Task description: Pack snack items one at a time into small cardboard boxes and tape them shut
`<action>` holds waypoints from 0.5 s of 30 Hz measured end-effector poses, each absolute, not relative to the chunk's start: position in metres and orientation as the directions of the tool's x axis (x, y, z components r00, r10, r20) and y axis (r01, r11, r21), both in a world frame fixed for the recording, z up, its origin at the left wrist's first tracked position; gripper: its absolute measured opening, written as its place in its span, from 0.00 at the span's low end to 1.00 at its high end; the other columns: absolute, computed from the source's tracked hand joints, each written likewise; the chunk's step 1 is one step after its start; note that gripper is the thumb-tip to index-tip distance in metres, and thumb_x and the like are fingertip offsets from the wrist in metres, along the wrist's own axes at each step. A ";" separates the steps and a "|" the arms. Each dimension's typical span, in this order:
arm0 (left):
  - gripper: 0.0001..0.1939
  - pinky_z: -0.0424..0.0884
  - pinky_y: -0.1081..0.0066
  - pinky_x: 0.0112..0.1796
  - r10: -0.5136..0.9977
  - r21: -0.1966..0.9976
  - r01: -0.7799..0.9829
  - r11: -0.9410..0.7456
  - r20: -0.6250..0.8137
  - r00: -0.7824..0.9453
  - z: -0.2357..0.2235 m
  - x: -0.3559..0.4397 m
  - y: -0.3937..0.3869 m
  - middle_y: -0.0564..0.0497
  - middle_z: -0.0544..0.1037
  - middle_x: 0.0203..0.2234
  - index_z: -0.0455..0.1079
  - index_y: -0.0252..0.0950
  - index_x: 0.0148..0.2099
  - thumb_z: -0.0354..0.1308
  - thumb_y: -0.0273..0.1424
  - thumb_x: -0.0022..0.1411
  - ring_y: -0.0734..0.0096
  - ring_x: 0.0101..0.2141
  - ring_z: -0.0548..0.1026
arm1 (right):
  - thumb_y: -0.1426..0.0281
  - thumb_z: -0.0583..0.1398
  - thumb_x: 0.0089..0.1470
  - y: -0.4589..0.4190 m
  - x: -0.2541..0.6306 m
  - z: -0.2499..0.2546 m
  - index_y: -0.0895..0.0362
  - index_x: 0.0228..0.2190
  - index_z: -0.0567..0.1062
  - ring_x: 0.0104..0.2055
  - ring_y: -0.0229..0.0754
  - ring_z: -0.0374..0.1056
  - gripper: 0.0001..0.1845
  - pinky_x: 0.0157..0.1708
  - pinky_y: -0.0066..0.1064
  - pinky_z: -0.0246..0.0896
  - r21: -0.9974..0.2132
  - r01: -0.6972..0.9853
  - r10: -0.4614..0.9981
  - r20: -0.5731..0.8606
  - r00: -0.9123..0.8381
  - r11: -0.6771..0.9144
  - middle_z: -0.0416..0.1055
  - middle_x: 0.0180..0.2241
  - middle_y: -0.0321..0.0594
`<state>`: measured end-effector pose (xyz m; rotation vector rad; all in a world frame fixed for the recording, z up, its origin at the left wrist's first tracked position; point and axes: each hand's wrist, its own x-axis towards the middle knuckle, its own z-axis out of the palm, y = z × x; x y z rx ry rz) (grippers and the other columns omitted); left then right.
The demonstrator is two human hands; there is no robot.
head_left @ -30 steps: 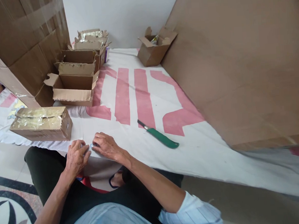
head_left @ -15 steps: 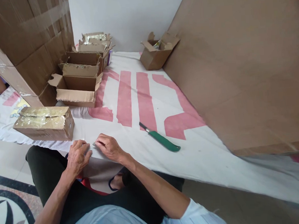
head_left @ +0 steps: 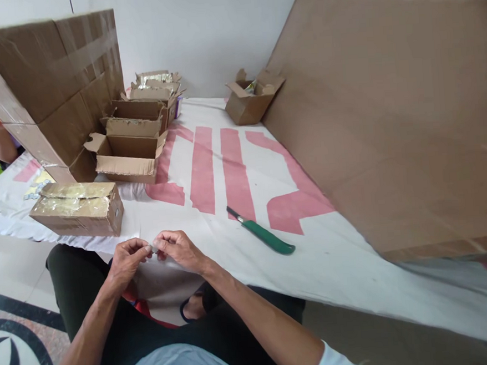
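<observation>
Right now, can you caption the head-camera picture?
Left hand and right hand pinch a tiny pale piece near a taped cardboard box.

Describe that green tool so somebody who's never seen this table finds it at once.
Find the huge cardboard panel on the right. Between it and the right hand, on white cloth, lies the tool, dark tip pointing away. It's slim and mostly green, unlike the brown boxes.

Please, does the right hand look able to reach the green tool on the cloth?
Probably yes: nothing visible stands between the right hand and the green tool on the cloth. However, that hand seems occupied with a small pale item.
</observation>
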<state>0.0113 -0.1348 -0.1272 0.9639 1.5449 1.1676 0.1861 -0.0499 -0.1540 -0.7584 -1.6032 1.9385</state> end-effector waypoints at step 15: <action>0.20 0.69 0.70 0.32 0.942 0.970 -0.066 0.232 -0.241 -0.232 -0.113 0.009 -0.146 0.50 0.79 0.21 0.80 0.36 0.27 0.78 0.48 0.50 0.70 0.25 0.73 | 0.55 0.69 0.56 -0.057 0.185 -0.139 0.55 0.27 0.79 0.30 0.40 0.71 0.17 0.35 0.33 0.68 -0.991 0.005 0.633 -0.090 -0.769 -0.134 0.77 0.25 0.36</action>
